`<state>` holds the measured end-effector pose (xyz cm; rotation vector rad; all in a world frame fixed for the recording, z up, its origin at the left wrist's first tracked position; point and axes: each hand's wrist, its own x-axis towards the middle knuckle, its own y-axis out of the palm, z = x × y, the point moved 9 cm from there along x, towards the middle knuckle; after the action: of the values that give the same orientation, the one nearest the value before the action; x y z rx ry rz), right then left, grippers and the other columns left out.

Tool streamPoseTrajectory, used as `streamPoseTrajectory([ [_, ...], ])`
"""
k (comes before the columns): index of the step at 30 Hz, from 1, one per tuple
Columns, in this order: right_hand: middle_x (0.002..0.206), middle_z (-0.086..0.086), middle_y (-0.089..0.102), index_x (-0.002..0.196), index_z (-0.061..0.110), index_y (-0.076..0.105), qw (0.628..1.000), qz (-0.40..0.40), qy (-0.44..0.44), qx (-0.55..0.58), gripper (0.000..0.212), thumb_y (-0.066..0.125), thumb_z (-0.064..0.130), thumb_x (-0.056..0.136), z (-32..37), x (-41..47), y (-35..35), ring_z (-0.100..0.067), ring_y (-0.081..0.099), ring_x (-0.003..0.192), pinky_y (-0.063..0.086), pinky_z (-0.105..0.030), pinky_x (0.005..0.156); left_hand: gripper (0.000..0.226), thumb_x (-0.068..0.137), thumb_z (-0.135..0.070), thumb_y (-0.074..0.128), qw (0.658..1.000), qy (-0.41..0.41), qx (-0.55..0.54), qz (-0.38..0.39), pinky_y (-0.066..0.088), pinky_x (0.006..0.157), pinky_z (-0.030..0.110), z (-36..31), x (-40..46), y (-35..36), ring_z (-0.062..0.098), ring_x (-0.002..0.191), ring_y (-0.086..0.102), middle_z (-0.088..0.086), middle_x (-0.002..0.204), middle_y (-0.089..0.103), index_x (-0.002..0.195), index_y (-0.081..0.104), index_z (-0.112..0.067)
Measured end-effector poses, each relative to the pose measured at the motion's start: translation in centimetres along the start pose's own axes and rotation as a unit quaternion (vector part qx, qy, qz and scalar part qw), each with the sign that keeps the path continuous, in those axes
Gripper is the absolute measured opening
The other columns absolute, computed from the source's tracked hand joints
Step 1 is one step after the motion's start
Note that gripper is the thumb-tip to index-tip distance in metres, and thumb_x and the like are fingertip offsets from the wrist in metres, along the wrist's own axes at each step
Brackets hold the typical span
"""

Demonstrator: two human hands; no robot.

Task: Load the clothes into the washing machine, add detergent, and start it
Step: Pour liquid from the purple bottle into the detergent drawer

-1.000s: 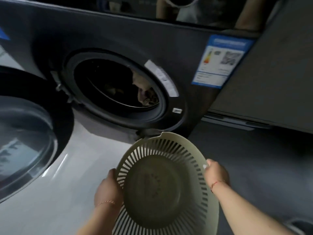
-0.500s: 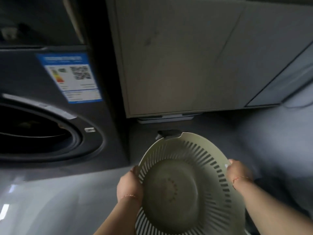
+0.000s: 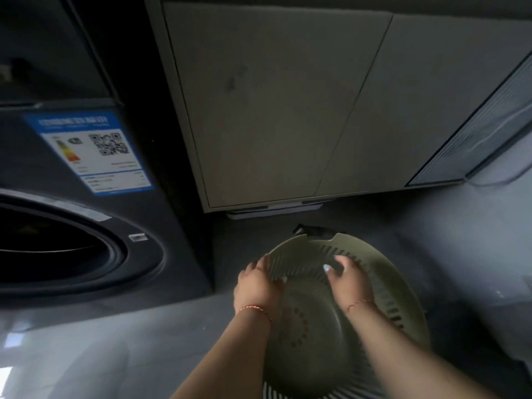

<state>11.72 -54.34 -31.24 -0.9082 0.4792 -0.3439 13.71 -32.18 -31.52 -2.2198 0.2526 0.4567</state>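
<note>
The pale green slotted laundry basket (image 3: pixel 387 286) sits low over the grey floor, right of the washing machine, and nothing lies inside it. My left hand (image 3: pixel 256 285) grips its left rim, fingers hooked over the edge. Inside the basket, my right hand (image 3: pixel 347 280) has bent fingers on the slotted far wall. The dark grey washing machine (image 3: pixel 161 226) fills the left side. Its round drum opening (image 3: pixel 57 246) is dark, and I cannot see the contents. A blue and white energy label (image 3: pixel 86 151) is stuck above the opening. No detergent is in view.
Beige cabinet doors (image 3: pixel 273 110) rise behind the basket, with a flat white object (image 3: pixel 273 210) beneath them. A small dark object (image 3: pixel 312 230) lies just beyond the basket's rim. A ribbed glass panel (image 3: pixel 475 133) stands at the upper right.
The view has swung right, away from the drum opening. The basket has gone from in front of the machine to its right side and lower. Both hands have shifted from its sides toward the far wall.
</note>
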Motion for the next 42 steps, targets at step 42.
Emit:
streamPoseTrajectory([
  [42, 0.155, 0.000, 0.026, 0.143, 0.019, 0.037, 0.739, 0.452, -0.496, -0.057, 0.049, 0.043, 0.024, 0.095, 61.0, -60.7, 22.4, -0.014, 0.024, 0.143, 0.015, -0.025, 0.117, 0.033, 0.089, -0.033, 0.047, 0.896, -0.323, 0.079, -0.296, 0.045, 0.090, 0.033, 43.9, -40.0, -55.7, 0.028, 0.114, 0.052, 0.004, 0.122, 0.059, 0.119, 0.057, -0.024],
])
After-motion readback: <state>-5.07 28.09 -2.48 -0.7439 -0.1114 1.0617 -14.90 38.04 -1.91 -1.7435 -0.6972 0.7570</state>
